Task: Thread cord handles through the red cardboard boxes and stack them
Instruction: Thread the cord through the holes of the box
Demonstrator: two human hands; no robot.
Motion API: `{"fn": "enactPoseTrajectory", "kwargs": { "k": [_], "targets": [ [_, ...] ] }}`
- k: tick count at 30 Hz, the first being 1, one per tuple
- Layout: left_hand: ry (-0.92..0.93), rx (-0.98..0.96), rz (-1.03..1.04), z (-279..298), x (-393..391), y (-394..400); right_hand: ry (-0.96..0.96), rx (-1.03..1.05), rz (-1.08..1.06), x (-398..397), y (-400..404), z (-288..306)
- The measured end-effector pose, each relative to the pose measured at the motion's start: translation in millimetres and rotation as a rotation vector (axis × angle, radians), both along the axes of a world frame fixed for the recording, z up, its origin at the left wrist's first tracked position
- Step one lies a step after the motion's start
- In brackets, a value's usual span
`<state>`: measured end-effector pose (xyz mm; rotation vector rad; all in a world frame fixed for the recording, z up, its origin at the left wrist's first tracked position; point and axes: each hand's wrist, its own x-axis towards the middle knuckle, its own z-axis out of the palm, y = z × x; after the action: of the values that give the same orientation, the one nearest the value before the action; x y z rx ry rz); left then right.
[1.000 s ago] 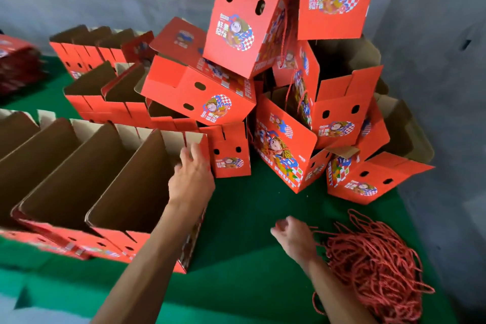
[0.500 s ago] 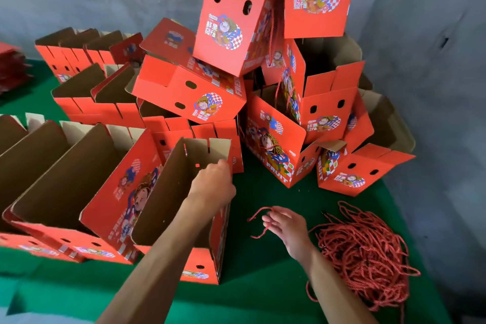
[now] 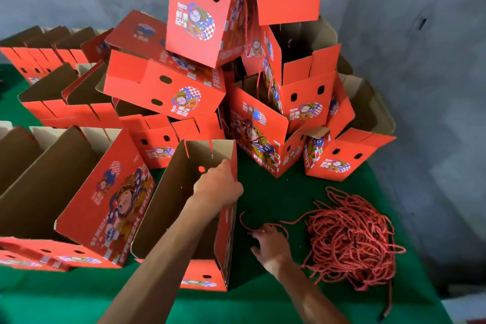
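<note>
- I see the left hand (image 3: 218, 187) at frame centre, grip clamped on the right-hand wall of an open red box (image 3: 223, 239), fingers over the top edge near its slotted flaps.
- That box stands open-top on the green tabletop (image 3: 263, 302), brown inside facing up, one punched hole visible in the far flap just above the hand.
- Right hand (image 3: 271, 244) is lower centre-right, just beside the box, palm down on the tabletop. Fingers are spread, with a single red cord (image 3: 243, 221) lying under or between the fingertips; I cannot tell if the grip is actually closed on it.
- The cord curves up and left from the fingertips, flat on the tabletop.
- Cord bundle (image 3: 352, 242) sits lower right, a loose tangled heap, near the right hand but not touching it.
- Left of the held box: a row of open boxes (image 3: 105, 205) lying tilted, nearest one showing its printed face, touching or almost touching the held box.
- Upper centre to right: a piled stack of boxes (image 3: 205, 13) at mixed angles against the grey wall (image 3: 420, 87); cords hang inside a couple of them.
- Upper left: more open boxes in a row (image 3: 52, 60), brown interiors up.
</note>
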<state>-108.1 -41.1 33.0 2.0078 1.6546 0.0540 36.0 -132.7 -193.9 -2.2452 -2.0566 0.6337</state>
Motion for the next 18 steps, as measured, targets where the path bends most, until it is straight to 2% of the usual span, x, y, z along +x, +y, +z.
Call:
{"fn": "enactPoseTrajectory", "kwargs": {
  "k": [4,12,18],
  "targets": [
    [-0.151,-0.108,-0.004,4.5,-14.5,7.3,-0.068,0.032,0.049,-20.3,7.7,-1.8],
    [-0.395,-0.344,0.170,6.7,-27.3,30.5,0.053,0.056,-0.099,-23.8,12.5,-7.9],
    [-0.481,-0.469,0.213,2.6,-30.5,28.5,-0.045,0.066,-0.007,-14.1,12.9,-9.7]
  ]
}}
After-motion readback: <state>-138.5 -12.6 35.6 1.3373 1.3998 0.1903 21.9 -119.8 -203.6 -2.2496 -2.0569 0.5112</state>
